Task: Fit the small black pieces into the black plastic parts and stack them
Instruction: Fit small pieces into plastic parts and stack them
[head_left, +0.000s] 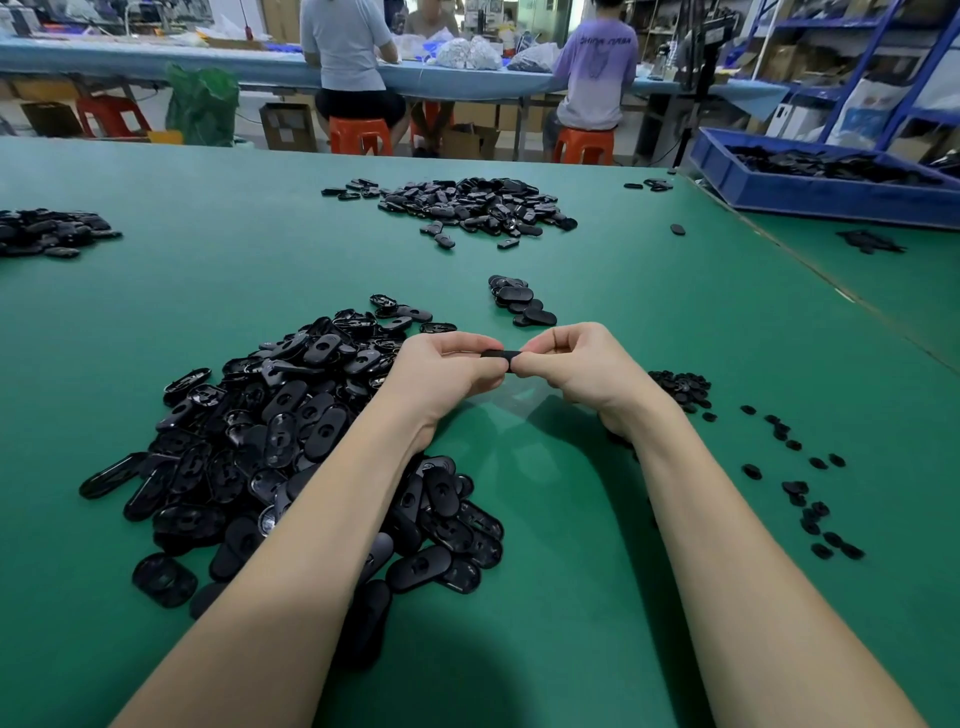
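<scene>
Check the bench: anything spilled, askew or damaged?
Nothing damaged that shows. Small black pieces trail loosely across the green table away from their pile, and the finished stack has slumped sideways. Both hands pinch one black part normally.

Two bare forearms run in from the near edge, with no sleeve, glove, watch or ring on either. The left hand (447, 371) and the right hand (582, 369) are both bare, with short, unpainted nails on the fingers that show.
</scene>
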